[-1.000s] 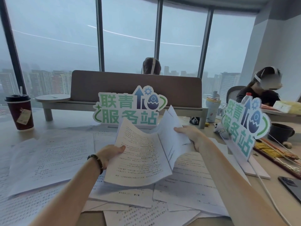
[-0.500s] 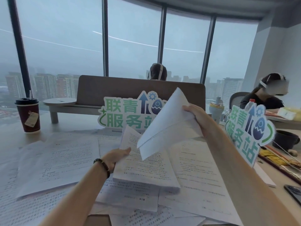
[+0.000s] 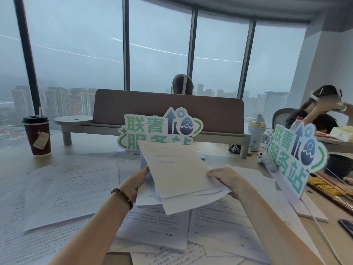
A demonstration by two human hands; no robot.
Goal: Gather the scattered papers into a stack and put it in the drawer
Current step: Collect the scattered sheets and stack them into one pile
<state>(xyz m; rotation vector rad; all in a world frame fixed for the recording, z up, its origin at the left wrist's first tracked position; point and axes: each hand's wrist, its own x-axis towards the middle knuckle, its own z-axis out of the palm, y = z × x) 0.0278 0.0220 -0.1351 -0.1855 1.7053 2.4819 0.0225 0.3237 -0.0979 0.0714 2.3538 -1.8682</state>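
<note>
Papers (image 3: 76, 190) lie scattered and overlapping across the near part of the desk (image 3: 11, 161), printed sides up. Above them, both hands hold a small sheaf of sheets (image 3: 177, 173) lifted off the surface and tilted up toward the camera. The left hand (image 3: 136, 183), with a beaded bracelet (image 3: 122, 196) on its wrist, grips the sheaf's left edge; the right hand (image 3: 224, 177) pinches its right edge, thumb on top. No drawer shows. Just behind the sheaf stands a green and blue cutout sign (image 3: 160, 129), with a second sign (image 3: 296, 155) at the right. A lidded coffee cup (image 3: 37, 135) stands far left. Beyond a brown divider (image 3: 168, 109), a seated person's head (image 3: 182, 85) shows against the windows.
</note>
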